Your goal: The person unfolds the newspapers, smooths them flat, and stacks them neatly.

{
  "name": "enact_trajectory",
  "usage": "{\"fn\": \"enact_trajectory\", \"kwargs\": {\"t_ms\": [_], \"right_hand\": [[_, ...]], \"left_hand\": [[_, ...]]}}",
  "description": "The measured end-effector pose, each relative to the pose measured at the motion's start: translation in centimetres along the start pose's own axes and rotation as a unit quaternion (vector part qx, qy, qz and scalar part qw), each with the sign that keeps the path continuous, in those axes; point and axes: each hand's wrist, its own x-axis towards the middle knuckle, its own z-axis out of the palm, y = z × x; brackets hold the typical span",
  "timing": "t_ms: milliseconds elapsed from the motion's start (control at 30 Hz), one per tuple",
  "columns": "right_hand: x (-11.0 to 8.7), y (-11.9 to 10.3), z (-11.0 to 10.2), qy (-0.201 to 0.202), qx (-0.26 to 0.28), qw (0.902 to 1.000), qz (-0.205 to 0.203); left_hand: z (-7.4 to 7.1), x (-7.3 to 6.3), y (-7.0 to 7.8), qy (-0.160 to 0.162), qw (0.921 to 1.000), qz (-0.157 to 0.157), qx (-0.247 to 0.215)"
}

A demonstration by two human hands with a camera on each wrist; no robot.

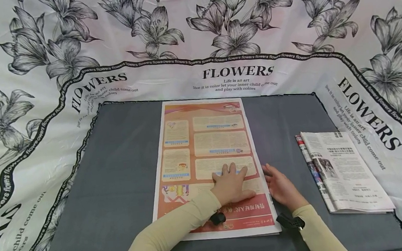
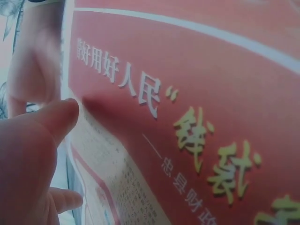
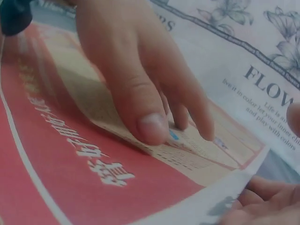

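A red and orange printed newspaper [image 1: 173, 144] lies lengthwise on the grey table, its long sides running away from me. My left hand [image 1: 230, 183] rests on its lower half with the fingers spread apart. In the right wrist view, that left hand [image 3: 136, 70] has its thumb and fingertips at the paper. Beside the newspaper's right edge is my right hand [image 1: 283, 186], its fingers close to the edge. The right hand's fingers [image 3: 262, 192] look loosely bent there, with the thumb apart from the paper. Whether any fingertips are under the edge is hidden.
A folded stack of newspapers [image 1: 351, 171] lies at the table's right side. The grey tabletop [image 1: 112, 182] is bordered by a white cloth [image 1: 167, 80] with black flower prints and lettering, which rises behind. Dark straps with small devices sit on both wrists.
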Motion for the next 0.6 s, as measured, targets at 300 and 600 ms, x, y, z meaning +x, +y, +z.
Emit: {"fn": "enact_trajectory", "kwargs": {"t_ms": [300,600], "right_hand": [[-0.3,-0.1,-0.5,-0.191,0.131,0.9728,0.009],[-0.1,0.2,-0.4,-0.195,0.161,0.9675,-0.003]], "left_hand": [[0.3,0.2,0.5,-0.001,1.0000,0.001,0.001],[0.5,-1.0,1.8,0.004,0.9955,0.094,-0.010]]}}
